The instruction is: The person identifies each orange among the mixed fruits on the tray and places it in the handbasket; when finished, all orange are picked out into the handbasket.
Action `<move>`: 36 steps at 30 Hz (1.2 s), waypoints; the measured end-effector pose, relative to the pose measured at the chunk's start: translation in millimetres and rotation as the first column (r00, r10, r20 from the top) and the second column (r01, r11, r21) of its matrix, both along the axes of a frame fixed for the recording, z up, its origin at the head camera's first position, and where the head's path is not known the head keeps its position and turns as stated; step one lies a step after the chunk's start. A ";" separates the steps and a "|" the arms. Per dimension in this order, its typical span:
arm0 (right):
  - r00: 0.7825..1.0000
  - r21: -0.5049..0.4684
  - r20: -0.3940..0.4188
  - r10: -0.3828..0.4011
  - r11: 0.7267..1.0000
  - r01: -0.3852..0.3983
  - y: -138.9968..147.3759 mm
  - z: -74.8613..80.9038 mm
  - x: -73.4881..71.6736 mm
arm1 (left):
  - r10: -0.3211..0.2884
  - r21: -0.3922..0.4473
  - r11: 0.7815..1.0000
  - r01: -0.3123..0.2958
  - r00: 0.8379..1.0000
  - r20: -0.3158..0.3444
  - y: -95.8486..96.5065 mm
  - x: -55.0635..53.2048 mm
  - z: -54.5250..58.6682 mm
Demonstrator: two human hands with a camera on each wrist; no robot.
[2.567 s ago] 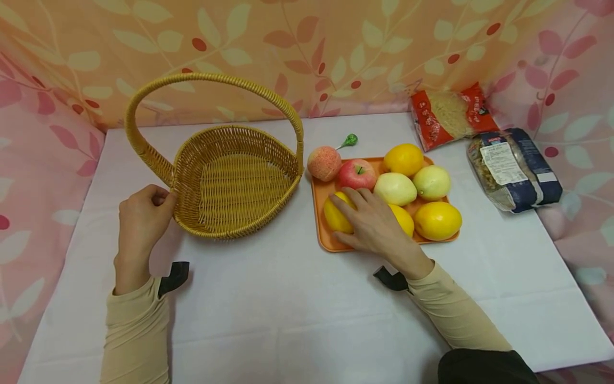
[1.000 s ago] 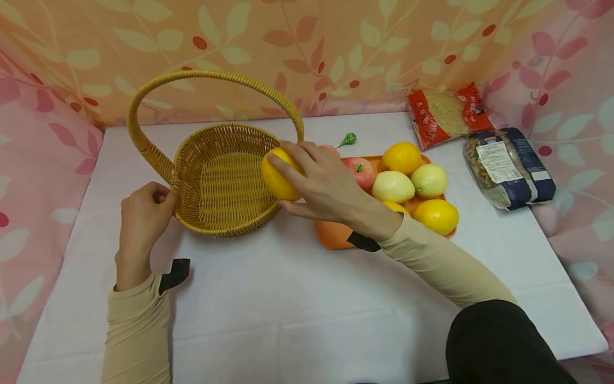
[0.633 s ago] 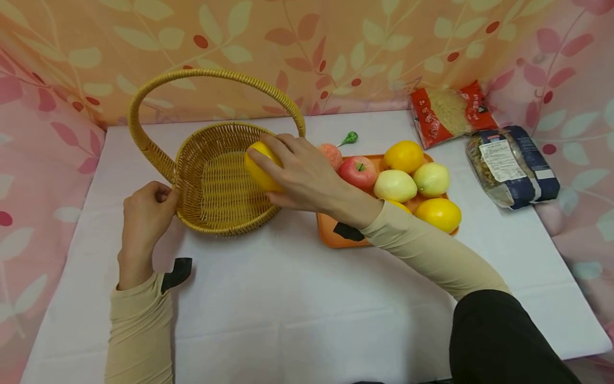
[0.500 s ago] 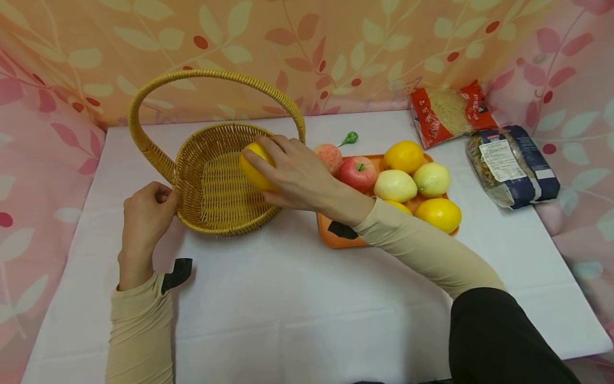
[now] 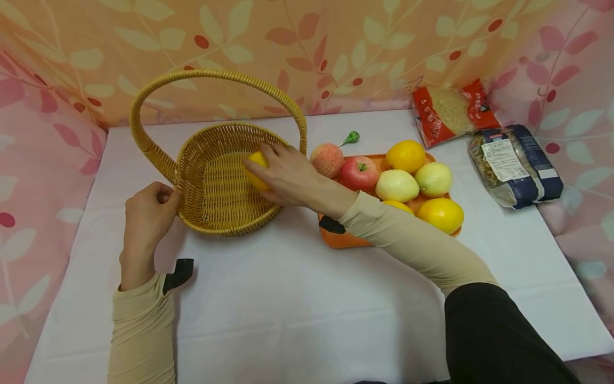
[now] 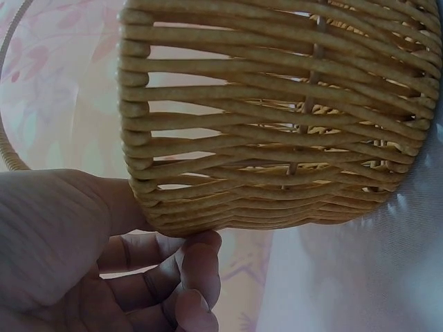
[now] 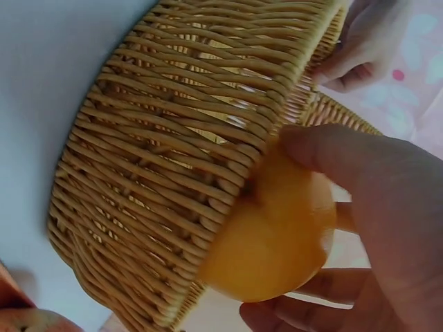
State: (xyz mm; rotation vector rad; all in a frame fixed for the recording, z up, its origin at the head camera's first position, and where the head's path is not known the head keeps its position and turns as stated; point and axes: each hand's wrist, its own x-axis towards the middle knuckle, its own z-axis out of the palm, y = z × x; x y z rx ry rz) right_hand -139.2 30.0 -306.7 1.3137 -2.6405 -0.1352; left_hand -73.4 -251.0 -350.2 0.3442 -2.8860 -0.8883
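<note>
A woven wicker basket with a tall arched handle stands at the left of the table. My left hand pinches its left rim; the left wrist view has the fingers bent at the rim's edge. Over the basket's right side, my right hand holds a yellow lemon, its thumb and fingers around the fruit. In the right wrist view the lemon is partly behind the rim, so I cannot tell whether it touches the bottom.
An orange tray to the right bears an apple, a peach at its corner, and several yellow and pale green fruits. Behind lie a green-wrapped lollipop, a red noodle bag and a dark blue packet.
The right hand took the lemon from the tray, carried it left to the basket and has lowered it inside the rim. The left hand has stayed at the basket's left rim.
</note>
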 end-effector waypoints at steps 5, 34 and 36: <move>1.000 0.015 -0.027 -0.007 1.000 0.007 -2.1 -9.7 -3.5 | -0.004 -0.002 1.000 0.004 1.000 -0.004 0.7 1.0 0.4; 0.992 0.063 0.081 -0.099 0.994 0.094 -9.6 -19.7 -6.5 | -0.011 -0.018 1.000 0.010 1.000 -0.020 0.7 0.1 1.0; 0.993 0.056 0.077 -0.094 0.994 0.090 -9.1 -19.8 -6.3 | -0.012 -0.018 1.000 0.011 1.000 -0.021 0.8 0.1 0.8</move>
